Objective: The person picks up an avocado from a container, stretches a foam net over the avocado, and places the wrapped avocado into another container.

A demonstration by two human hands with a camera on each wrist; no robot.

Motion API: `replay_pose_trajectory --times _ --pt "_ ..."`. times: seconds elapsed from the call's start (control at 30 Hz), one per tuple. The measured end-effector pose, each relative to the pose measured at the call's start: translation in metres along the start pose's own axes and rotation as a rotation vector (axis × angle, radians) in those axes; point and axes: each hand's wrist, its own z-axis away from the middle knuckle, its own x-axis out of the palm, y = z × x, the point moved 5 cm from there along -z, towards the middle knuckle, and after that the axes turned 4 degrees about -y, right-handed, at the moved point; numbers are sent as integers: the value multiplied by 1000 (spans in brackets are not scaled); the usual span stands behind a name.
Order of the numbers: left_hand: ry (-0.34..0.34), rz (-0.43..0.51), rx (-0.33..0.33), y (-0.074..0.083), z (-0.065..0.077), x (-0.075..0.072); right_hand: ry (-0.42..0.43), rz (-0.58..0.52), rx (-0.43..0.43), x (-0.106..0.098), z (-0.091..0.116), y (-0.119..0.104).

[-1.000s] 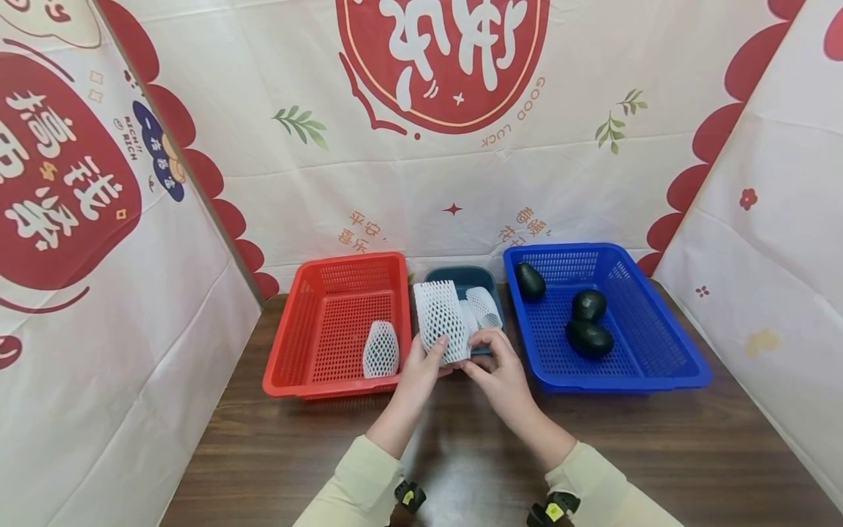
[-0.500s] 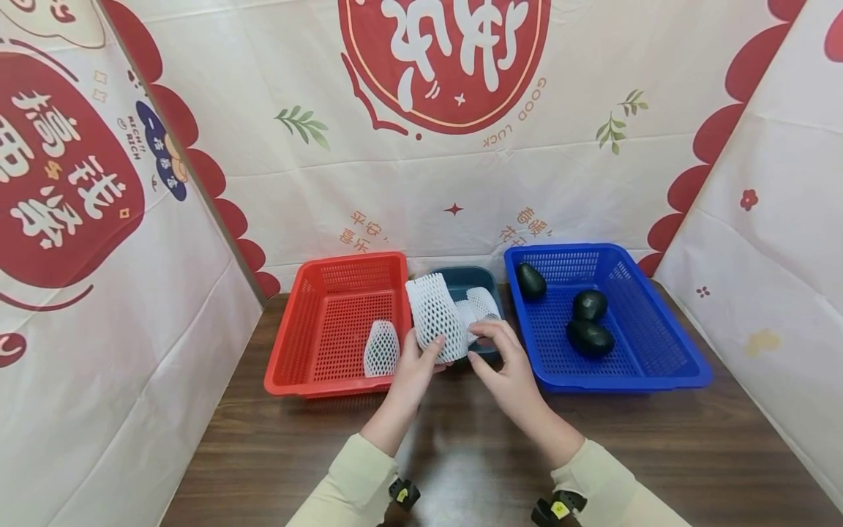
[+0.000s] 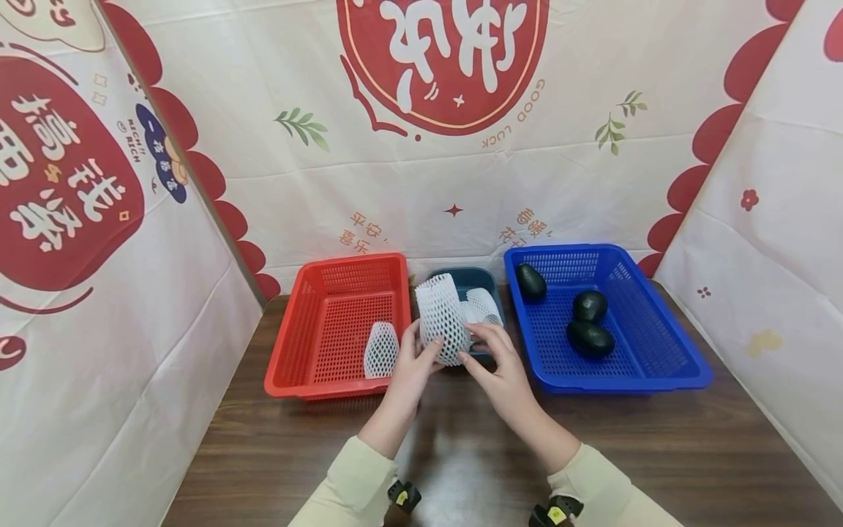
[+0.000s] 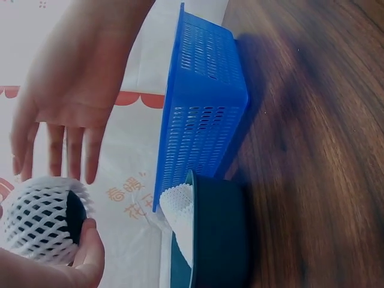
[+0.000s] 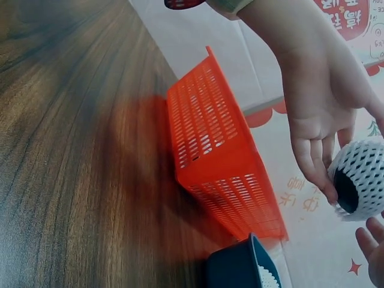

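Note:
My left hand [image 3: 416, 360] holds an avocado in a white foam net sleeve [image 3: 443, 322], its thumb across the lower part. The dark end of the avocado [image 4: 75, 217] shows at the sleeve's mouth in the left wrist view; in the right wrist view that dark end [image 5: 347, 191] faces the table. My right hand [image 3: 503, 366] is at the sleeve's right side. Its fingers [image 4: 73, 150] are straight, tips right at the net. Behind the hands, a dark teal bin [image 3: 484, 276] contains more foam net sleeves [image 3: 483, 304].
On the left stands a red basket [image 3: 283, 366] with one net-covered item [image 3: 381, 350] in it. To the right, a blue basket [image 3: 672, 373] holds several bare avocados [image 3: 590, 338]. Printed cloth [image 3: 395, 176] closes off the back and both sides of the wooden table [image 3: 454, 468].
The right hand draws back slightly from the sleeve, then returns to its side. The wrapped avocado tilts left in the left hand and comes back more upright.

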Motion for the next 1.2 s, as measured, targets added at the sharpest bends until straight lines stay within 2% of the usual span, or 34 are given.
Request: replay_pose_trajectory --times 0.2,0.43,0.57,0.7,0.8,0.93,1.07,1.2 --pt "-5 20 -8 5 4 -2 -21 -83 192 4 1 33" --pt "-31 -1 44 29 19 6 -33 -197 340 5 1 38" --pt "-46 -16 65 33 21 11 -29 -237 348 4 0 26" --pt "-50 -4 81 25 16 10 -46 -191 340 2 -2 18" --pt "-43 -17 85 15 12 8 -66 -159 335 2 -3 19" --pt "-49 -36 103 11 10 8 -74 -206 333 5 -2 35" --pt "-70 -32 75 7 9 10 -67 -250 320 10 -2 48" --pt "-96 7 20 21 18 15 -68 -267 337 13 -2 47"
